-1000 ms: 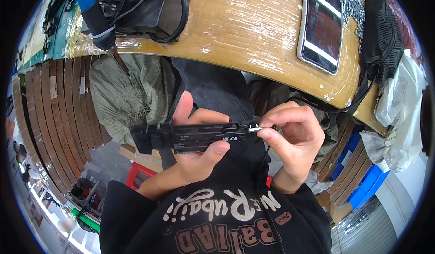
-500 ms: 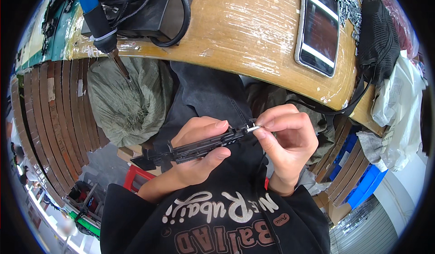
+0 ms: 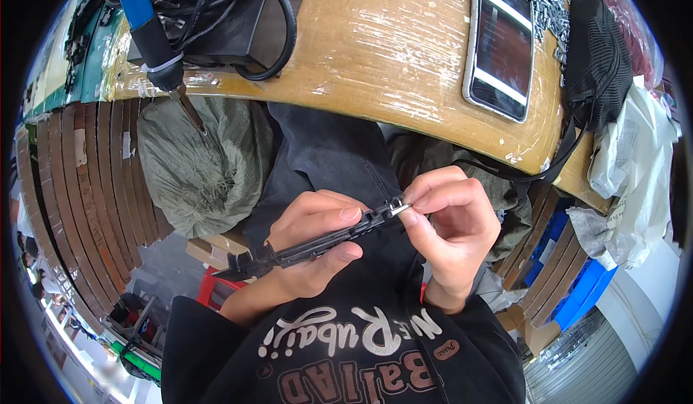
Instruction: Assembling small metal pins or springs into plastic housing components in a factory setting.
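Observation:
Above my lap, my left hand (image 3: 307, 218) is closed round a slim black toy rifle (image 3: 317, 247), thumb on the near side and fingers on the far side. The rifle slants up toward the right, its stock end at the lower left. At its right tip, my right hand (image 3: 460, 220) pinches a small silver metal piece (image 3: 401, 210) between thumb and fingertips. The piece meets the tip of the rifle; whether it sits inside or only touches cannot be made out. Part of it is hidden by the fingers.
A film-covered wooden table (image 3: 390, 50) lies ahead, bearing a phone (image 3: 502, 50), a heap of small silver pieces (image 3: 552, 14) and a black box with cables (image 3: 253, 32). A soldering iron (image 3: 162, 54) hangs over its left edge. Brown boards (image 3: 86, 187) stand at left.
The rifle has rolled slightly in my left hand, showing a narrower side. Both hands stay nearly in place, and the silver piece is still at the tip, at a slightly different angle.

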### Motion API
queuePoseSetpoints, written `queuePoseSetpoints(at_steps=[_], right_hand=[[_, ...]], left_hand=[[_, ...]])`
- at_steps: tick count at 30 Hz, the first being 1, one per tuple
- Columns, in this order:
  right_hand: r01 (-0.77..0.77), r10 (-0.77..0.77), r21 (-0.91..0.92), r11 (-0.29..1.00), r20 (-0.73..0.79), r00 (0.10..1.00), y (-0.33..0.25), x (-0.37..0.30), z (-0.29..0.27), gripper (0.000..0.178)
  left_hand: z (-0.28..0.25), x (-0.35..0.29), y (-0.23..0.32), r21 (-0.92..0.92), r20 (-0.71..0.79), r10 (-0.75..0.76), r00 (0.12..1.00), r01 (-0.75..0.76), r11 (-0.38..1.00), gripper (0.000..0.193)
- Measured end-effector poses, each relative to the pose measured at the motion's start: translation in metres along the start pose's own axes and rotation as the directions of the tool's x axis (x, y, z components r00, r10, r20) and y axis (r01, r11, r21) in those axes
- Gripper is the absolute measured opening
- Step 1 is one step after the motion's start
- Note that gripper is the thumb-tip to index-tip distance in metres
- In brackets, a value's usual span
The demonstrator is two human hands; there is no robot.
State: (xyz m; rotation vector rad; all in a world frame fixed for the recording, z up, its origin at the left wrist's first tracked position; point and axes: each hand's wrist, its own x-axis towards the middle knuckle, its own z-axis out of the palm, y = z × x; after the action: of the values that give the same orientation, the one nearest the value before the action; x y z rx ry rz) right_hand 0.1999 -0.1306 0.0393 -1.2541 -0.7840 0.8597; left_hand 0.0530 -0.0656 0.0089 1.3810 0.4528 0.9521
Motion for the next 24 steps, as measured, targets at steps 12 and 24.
queuePoseSetpoints(at_steps=[12,24], right_hand=[[-0.148,0.143,0.092,0.985,0.064,0.988,-0.0034,0.0013,-0.0048,0.018],[-0.091,0.09,-0.06,0.994,-0.027,0.996,-0.0027,0.001,-0.0003,0.015]], left_hand=[[-0.0029,0.0014,-0.0002,0.0,0.054,0.001,0.999,-0.001,1.0,0.031],[0.0001,0.007,-0.0012,0.027,0.075,0.019,0.997,-0.021,0.999,0.031]])
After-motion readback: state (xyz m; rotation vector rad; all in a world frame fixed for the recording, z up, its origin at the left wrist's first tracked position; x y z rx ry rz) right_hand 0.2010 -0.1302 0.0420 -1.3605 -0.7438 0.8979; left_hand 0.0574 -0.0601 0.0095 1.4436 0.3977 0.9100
